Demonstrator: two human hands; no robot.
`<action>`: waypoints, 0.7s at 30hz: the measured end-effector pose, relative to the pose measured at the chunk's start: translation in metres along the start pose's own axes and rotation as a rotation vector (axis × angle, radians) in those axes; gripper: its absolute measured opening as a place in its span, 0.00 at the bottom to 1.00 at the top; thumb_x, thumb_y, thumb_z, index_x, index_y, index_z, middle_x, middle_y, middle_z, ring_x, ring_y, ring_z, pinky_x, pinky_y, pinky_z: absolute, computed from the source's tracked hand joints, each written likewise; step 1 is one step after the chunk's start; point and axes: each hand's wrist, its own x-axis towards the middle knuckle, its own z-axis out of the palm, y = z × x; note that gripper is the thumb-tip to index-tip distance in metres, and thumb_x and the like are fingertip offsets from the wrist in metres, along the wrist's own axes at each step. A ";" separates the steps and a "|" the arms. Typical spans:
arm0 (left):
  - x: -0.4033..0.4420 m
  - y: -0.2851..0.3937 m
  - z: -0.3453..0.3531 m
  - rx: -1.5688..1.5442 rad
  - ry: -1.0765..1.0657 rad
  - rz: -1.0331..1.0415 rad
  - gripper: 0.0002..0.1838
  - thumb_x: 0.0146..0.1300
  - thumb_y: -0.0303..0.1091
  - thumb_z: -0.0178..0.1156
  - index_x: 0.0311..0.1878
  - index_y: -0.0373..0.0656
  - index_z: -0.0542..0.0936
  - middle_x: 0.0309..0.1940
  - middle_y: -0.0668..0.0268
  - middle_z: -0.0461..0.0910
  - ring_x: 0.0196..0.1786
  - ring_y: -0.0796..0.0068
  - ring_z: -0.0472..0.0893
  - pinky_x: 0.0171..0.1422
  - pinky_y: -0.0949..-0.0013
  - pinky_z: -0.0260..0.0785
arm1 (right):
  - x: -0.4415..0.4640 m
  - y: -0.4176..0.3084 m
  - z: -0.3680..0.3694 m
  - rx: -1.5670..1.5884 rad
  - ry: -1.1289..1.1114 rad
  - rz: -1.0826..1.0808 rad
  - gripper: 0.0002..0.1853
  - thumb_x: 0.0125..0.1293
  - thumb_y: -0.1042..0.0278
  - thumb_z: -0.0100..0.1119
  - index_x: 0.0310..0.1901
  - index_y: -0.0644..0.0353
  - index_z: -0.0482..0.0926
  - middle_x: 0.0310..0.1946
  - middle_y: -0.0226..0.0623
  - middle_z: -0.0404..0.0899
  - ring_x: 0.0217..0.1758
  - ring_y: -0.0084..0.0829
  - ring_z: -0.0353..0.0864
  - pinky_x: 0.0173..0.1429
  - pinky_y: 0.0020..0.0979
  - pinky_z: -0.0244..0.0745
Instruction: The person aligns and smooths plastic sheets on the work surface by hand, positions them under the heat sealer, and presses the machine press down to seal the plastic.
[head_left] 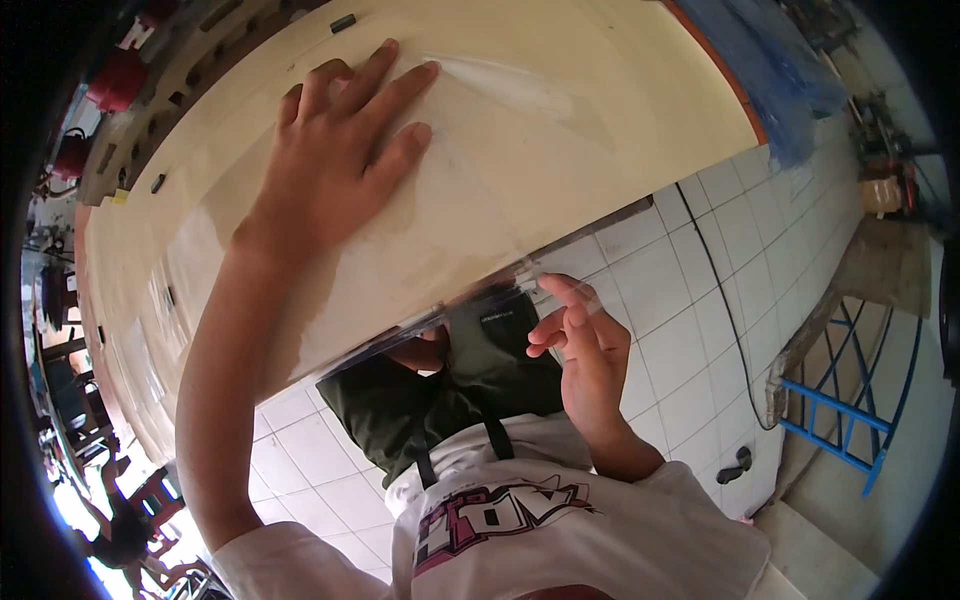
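My left hand [335, 150] lies flat on the cream tabletop [620, 90], fingers spread, pressing on a sheet of clear plastic film [500, 85]. The film catches the light beyond my fingertips and has a crease there. At the table's near edge, my right hand [590, 350] is bent with its fingers curled and drawn together. A clear, shiny piece of the film [530, 275] shows at its fingertips, and the fingers appear closed on it. Exactly how the film passes between them is hard to make out.
Small dark blocks [343, 22] lie along the table's far side. Blue plastic sheeting [770, 80] hangs at the right end. A black cable [715, 270] runs over the white tiled floor [670, 330]. A blue metal frame [840, 410] stands at the right.
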 end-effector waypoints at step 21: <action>-0.004 -0.004 0.007 0.002 -0.026 -0.041 0.27 0.71 0.48 0.53 0.72 0.60 0.73 0.75 0.61 0.68 0.71 0.48 0.66 0.78 0.45 0.53 | 0.008 0.020 -0.004 0.114 -0.084 0.096 0.17 0.77 0.60 0.57 0.51 0.68 0.84 0.44 0.40 0.83 0.36 0.24 0.80 0.37 0.30 0.81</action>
